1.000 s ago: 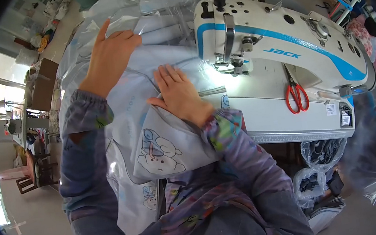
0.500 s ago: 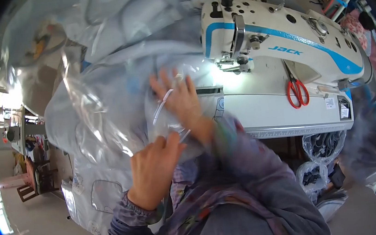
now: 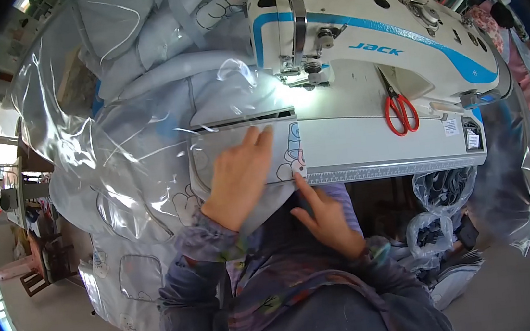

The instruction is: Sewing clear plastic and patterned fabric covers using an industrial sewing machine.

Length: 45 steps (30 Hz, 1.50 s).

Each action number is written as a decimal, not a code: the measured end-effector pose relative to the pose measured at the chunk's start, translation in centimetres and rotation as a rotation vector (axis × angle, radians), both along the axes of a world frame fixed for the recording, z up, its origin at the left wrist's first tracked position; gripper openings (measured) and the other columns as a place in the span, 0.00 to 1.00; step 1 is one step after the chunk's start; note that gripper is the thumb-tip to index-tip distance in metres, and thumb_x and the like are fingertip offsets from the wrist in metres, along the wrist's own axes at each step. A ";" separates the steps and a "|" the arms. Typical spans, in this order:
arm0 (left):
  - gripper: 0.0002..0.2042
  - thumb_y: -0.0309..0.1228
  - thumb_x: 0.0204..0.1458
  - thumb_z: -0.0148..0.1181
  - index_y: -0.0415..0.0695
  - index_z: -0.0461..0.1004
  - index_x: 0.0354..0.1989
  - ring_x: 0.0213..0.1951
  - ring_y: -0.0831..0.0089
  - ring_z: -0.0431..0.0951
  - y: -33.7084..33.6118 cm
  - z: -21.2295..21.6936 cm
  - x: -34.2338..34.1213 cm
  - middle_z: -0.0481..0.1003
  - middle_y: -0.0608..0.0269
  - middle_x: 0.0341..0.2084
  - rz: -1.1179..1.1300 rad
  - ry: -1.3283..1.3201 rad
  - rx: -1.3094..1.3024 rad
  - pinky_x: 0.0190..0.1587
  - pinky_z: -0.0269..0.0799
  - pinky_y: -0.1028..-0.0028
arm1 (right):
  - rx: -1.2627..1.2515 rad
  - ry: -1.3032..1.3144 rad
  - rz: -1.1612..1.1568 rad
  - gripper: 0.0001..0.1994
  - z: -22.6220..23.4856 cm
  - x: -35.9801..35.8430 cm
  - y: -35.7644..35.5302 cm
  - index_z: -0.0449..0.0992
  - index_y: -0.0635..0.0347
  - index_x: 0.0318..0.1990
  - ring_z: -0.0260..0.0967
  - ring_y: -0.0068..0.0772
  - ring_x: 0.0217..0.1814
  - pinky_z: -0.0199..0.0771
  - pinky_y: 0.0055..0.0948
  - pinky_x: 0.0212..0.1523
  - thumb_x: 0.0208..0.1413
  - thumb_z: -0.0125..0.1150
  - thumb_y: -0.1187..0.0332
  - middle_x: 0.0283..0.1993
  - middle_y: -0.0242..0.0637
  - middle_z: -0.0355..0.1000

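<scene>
A grey fabric panel [image 3: 209, 152] lies flat in front of the sewing machine [image 3: 368, 39], with cartoon outlines printed along its right side and a dark slit across its far edge. My left hand [image 3: 241, 184] rests palm down on the panel, fingers stretched toward the slit. At the panel's near right corner, my right hand [image 3: 330, 220] touches the fabric with an extended index finger, its thumb held apart. Neither hand grips anything that I can see. The machine's lit needle area lies beyond the panel, to the right.
Red-handled scissors [image 3: 401, 113] lie on the machine bed. Larger grey fabric [image 3: 125, 142] and clear plastic sheeting [image 3: 46, 135] spread over the left side. Plastic bags of dark pieces [image 3: 444, 189] hang below the table at right. A ruler strip [image 3: 396, 169] runs along the near edge.
My right hand has left the middle of the fabric for the panel's near right corner. My left hand has moved up and right, uncurling onto the panel. The view has shifted slightly.
</scene>
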<state>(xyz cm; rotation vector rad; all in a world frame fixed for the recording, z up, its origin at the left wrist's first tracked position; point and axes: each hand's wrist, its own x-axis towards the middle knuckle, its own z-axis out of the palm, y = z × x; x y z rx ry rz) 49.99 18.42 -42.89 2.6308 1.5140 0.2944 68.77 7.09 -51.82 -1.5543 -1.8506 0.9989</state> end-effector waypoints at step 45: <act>0.13 0.27 0.67 0.56 0.40 0.79 0.57 0.56 0.54 0.76 -3.9 -3.8 4.2 0.74 0.54 0.57 -0.118 -0.225 0.045 0.54 0.74 0.59 | -0.745 -0.200 -2.025 0.26 -32.7 30.5 -33.9 0.85 0.68 0.37 0.83 0.46 0.38 0.80 0.41 0.42 0.52 0.75 0.47 0.35 0.51 0.83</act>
